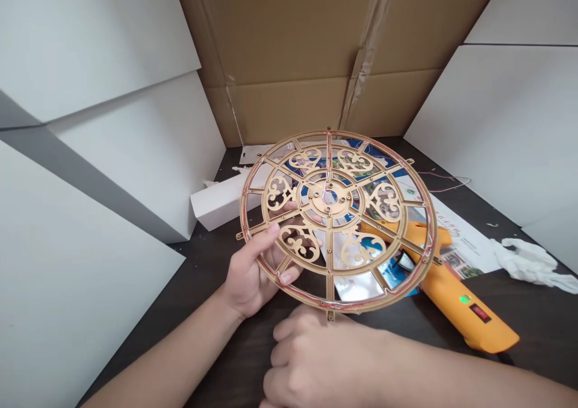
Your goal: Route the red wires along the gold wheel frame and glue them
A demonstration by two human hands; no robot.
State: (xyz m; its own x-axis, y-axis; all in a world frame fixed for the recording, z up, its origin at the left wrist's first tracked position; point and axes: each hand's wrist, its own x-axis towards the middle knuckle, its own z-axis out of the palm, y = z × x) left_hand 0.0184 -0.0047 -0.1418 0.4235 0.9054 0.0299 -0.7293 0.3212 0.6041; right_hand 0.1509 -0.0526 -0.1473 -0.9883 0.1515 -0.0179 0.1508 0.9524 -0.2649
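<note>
My left hand (259, 269) grips the lower left rim of a round gold openwork frame (330, 251), thumb on top and fingers underneath. The frame is held tilted above the table. It has spokes, scroll ornaments and small tabs around its edge. Thin red and white wire (329, 149) runs around the rim groove and along the upper spoke to the hub. My right hand (311, 351) is closed in a fist just below the frame's near edge; whatever may be inside its curled fingers is hidden. Behind the frame's right side lies a yellow glue gun (465, 302), partly covered.
On the dark table (208, 312) are printed sheets (469, 233), a white box (217, 200) and crumpled white tissue (533, 263). A loose thin wire (451, 179) curves at the right. White panels (67, 245) and a cardboard wall (289, 47) enclose the space.
</note>
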